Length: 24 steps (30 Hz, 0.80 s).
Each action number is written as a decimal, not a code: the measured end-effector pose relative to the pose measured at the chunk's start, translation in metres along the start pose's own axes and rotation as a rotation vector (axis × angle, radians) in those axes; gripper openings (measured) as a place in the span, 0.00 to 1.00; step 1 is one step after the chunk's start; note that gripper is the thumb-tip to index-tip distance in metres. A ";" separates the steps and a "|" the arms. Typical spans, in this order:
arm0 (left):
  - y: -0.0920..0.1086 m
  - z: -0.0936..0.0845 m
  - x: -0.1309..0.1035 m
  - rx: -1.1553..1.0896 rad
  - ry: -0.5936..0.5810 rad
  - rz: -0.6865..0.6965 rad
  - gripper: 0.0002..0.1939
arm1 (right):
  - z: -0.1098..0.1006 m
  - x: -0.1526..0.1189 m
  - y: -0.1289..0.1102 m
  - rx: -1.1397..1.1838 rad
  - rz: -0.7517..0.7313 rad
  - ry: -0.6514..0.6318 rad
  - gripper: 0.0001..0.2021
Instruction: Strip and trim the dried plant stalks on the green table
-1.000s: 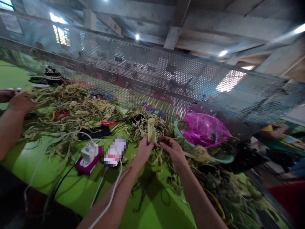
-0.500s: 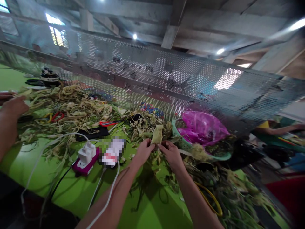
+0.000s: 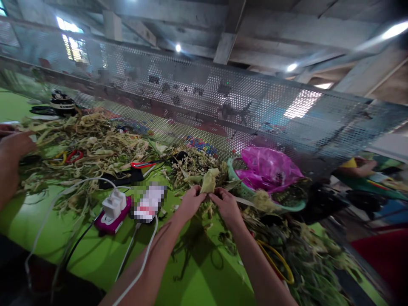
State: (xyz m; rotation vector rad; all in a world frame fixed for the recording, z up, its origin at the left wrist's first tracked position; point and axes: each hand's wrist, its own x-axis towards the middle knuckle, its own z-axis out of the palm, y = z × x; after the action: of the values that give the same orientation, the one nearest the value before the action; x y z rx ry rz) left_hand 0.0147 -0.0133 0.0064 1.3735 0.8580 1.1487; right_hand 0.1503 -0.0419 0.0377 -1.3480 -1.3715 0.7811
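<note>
A pale, husk-like plant piece (image 3: 209, 181) was held in two bare hands above a green table (image 3: 199, 284), in front of a heap of dry plant scraps (image 3: 193, 163). The left hand (image 3: 192, 199) and the right hand (image 3: 227, 204) met at the lower end of the piece, thumb and fingers of each drawn together in a pinch on it; the finer detail of the fingertips was too small to tell. One second earlier, the piece had stood nearly upright and the right hand had lain slightly apart from the left; by this moment the piece leaned to the right, its top appeared bent over, and the two sets of fingertips were just beside each other. This change suggested that the handling had become two-handed and centred on the base. A phone (image 3: 149, 203) lay to the left; a green basket (image 3: 232, 170) bearing a purple bag (image 3: 270, 168) stood to the right.
</note>
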 end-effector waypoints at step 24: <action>0.005 0.002 -0.005 0.264 0.077 0.068 0.08 | 0.004 0.000 0.001 -0.151 -0.118 0.042 0.07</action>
State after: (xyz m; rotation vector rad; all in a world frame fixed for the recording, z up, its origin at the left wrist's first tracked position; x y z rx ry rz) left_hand 0.0151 -0.0198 0.0111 1.5912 1.0542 1.1775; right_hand 0.1469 -0.0412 0.0356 -1.3779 -1.4859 0.5768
